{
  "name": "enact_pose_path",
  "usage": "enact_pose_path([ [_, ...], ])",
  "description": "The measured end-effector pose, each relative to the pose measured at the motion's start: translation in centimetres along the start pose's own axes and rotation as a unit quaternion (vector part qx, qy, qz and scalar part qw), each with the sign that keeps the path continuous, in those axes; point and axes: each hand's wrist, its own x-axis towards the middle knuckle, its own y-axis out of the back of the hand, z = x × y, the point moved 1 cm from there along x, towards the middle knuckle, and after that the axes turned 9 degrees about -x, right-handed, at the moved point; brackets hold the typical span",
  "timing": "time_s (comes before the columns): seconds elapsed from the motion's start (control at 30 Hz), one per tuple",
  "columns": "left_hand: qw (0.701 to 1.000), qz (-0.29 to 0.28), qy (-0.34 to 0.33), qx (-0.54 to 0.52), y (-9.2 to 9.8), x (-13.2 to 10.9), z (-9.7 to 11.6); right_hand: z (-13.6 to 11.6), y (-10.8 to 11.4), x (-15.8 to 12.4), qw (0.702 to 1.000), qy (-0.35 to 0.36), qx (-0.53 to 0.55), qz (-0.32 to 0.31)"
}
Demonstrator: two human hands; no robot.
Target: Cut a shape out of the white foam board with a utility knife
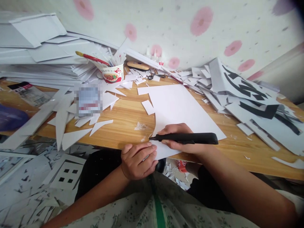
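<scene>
A large white board [180,107] lies on the wooden table, its near corner reaching past the front edge. My right hand [178,139] is closed around a black cutter [197,138] that points left, its tip at the board's left edge close to the near corner. Just left of and below that tip, my left hand [140,160] is closed at the table's front edge, its fingers curled over the board's near corner. A small white rectangle [148,107] rests beside the board's left side.
Cut white scraps [76,136] and a blurred-out object [88,100] lie to the left. A paper cup [113,73] of strips, scissors [156,76] and a tan case [138,66] stand at the back. Sheets with black shapes [247,85] are piled right.
</scene>
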Motion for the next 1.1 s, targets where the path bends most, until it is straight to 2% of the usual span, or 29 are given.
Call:
enact_pose_path([
  [0.47,1.0,0.0,0.005,-0.012,0.1,-0.1,0.0,-0.7,-0.1,-0.6,0.999,0.004,-0.047,0.013],
  [0.67,1.0,0.001,0.006,-0.012,0.1,-0.2,0.0,-0.7,-0.2,-0.7,0.998,-0.018,-0.05,0.028],
  [1.1,1.0,-0.002,0.005,-0.012,0.1,-0.1,-0.1,-0.4,0.0,-1.6,0.998,0.016,-0.052,0.041],
])
